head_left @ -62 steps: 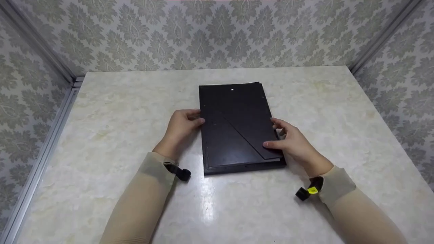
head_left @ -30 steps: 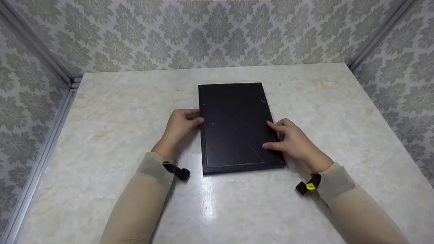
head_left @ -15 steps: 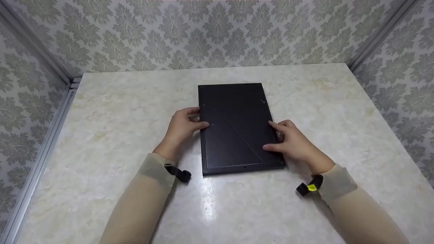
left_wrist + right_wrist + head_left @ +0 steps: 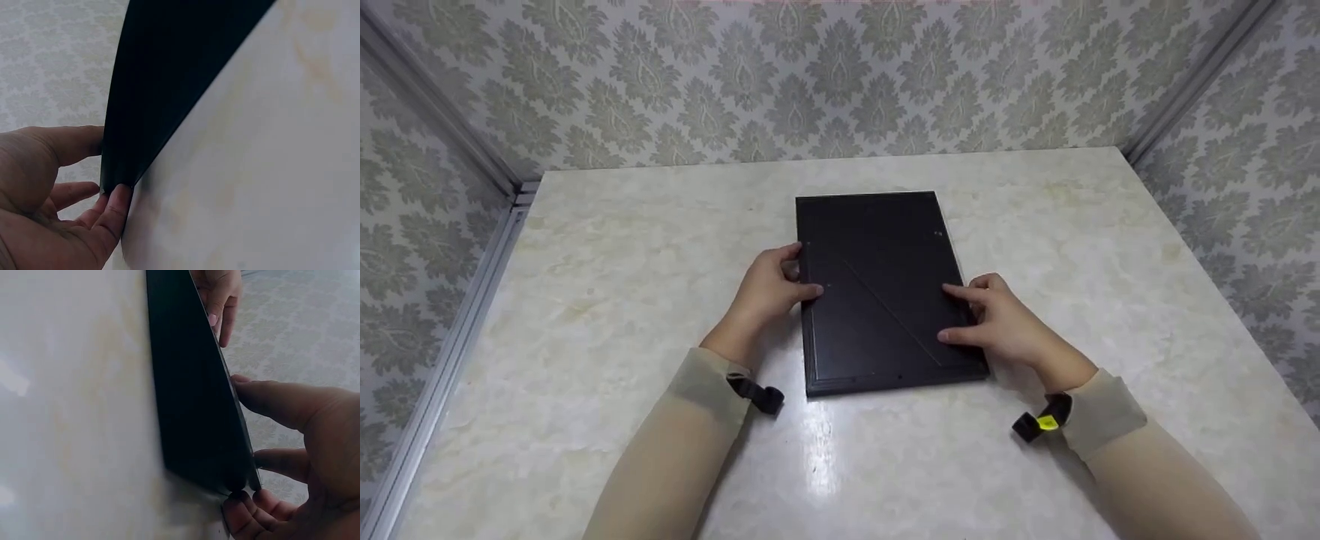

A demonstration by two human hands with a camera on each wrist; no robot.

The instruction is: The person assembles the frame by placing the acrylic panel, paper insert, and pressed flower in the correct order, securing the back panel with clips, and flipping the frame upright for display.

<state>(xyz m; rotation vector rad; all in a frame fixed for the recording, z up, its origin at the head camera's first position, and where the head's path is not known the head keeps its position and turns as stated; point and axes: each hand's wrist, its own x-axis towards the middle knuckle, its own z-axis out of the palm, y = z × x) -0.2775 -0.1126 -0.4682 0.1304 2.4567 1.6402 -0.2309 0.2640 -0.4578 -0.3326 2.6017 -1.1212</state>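
A black picture frame (image 4: 877, 300) lies back side up on the table, its backing board sitting level inside the rim. A thin diagonal line runs across the board. At the frame's left edge, my left hand (image 4: 765, 289) grips it, thumb on top and fingers along the side. My right hand (image 4: 997, 319) holds the right edge near the lower corner, thumb and index finger on the board. In the right wrist view, the other right fingertips (image 4: 239, 517) curl at the frame's side and lower edge. The left wrist view shows the left fingers (image 4: 115, 211) against the side wall.
The pale marbled table (image 4: 615, 247) spreads around the frame. Patterned wallpaper (image 4: 840, 82) covers the back and both sides, with metal rails (image 4: 442, 345) along the left. Each wrist carries a black strap-on camera mount (image 4: 757, 394).
Two seconds ago the backing board stuck out askew at the lower right; it then dropped level into the frame. My left thumb has moved further onto the board. My right hand stays at the edge.
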